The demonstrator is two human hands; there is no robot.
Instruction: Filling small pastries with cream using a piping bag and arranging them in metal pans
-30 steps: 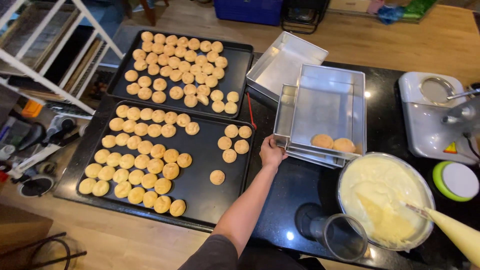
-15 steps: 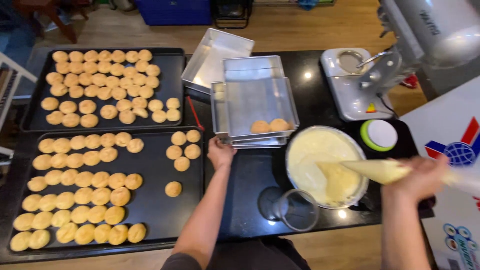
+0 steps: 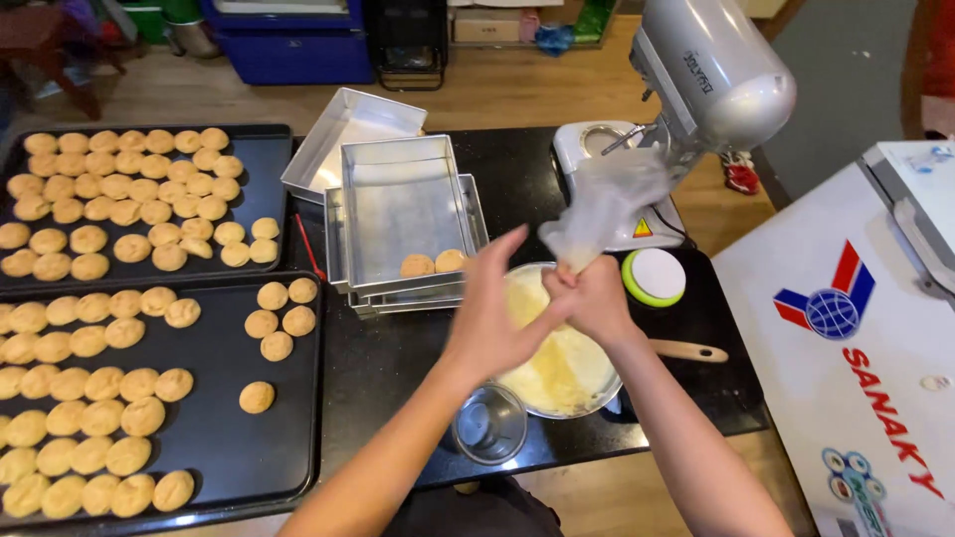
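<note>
The fingers of the right hand (image 3: 595, 298) are closed around the narrow neck of a clear piping bag (image 3: 604, 204). The fingers of the left hand (image 3: 502, 313) are spread a little and lie against the right hand near the same neck; the picture is blurred there, so I cannot tell if they really grip the bag. The bag stands nearly upright, its long axis goes from the hands up and to the right, and the wide open end points up toward the silver stand mixer (image 3: 696, 89).

Both hands are over one metal bowl (image 3: 577, 378) with pale cream. A wooden handle (image 3: 691, 350) sticks out from it to the right. Just in front of the bowl stands one small glass cup (image 3: 489, 425).

Behind the hands are stacked metal pans (image 3: 403, 224); the top one holds two round cookies (image 3: 433, 264). One more pan (image 3: 348, 134) leans behind them. At the left lie two black trays (image 3: 284, 159) full of cookies. One round white lid (image 3: 654, 276) with a green rim is beside the mixer.
</note>
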